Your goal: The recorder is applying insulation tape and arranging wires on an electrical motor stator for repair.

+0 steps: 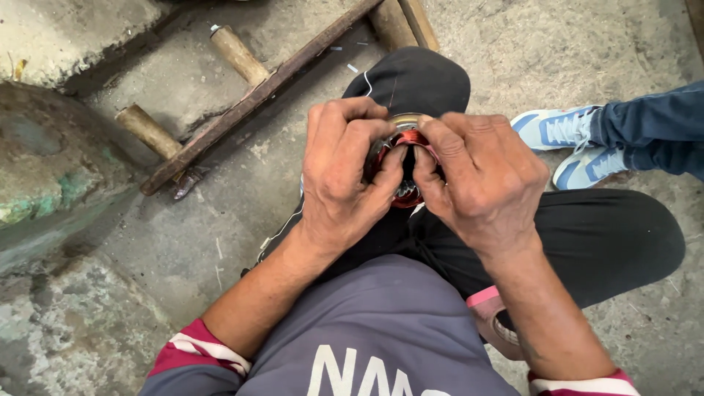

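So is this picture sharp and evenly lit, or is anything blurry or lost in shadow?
Head view: soft, even daylight, no glare; both hands, left hand and right hand, are sharp; the copper-wound ring sits partly in their shade; the wooden frame and concrete floor look slightly stretched near the edges.

Both hands [411,176] hide most of the copper-wound coil [408,141].

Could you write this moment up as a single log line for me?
left hand: holds copper-wound coil | right hand: holds same coil, both thumbs pressed into its centre | coil: above lap | nearby: wooden ladder on concrete floor
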